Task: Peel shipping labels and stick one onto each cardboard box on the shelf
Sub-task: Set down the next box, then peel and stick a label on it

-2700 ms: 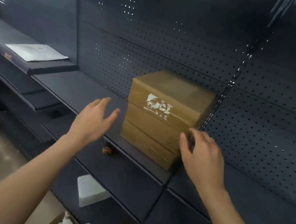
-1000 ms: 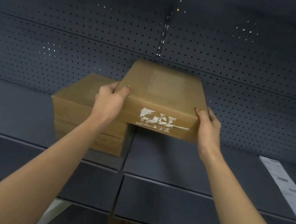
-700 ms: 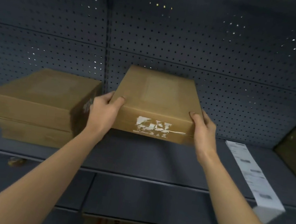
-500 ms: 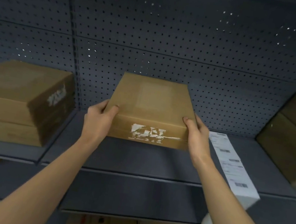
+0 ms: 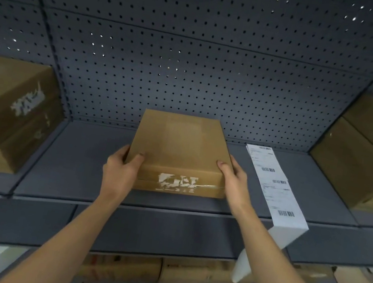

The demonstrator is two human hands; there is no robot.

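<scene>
Grey pegboard shelf (image 5: 73,172): your left hand (image 5: 118,172) and right hand (image 5: 235,181) clasp the flat box (image 5: 179,147) by its sides; label strip (image 5: 272,181) lies just right; carton stacks (image 5: 3,117) flank.

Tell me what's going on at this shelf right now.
A person grips a flat cardboard box with both hands, left hand and right hand at its front corners, on or just above the grey shelf. Only torn scraps of an old label show on its front; its top is bare. A strip of shipping labels lies to its right, one end hanging over the shelf edge. A left stack and a right stack of other boxes stand further out.
</scene>
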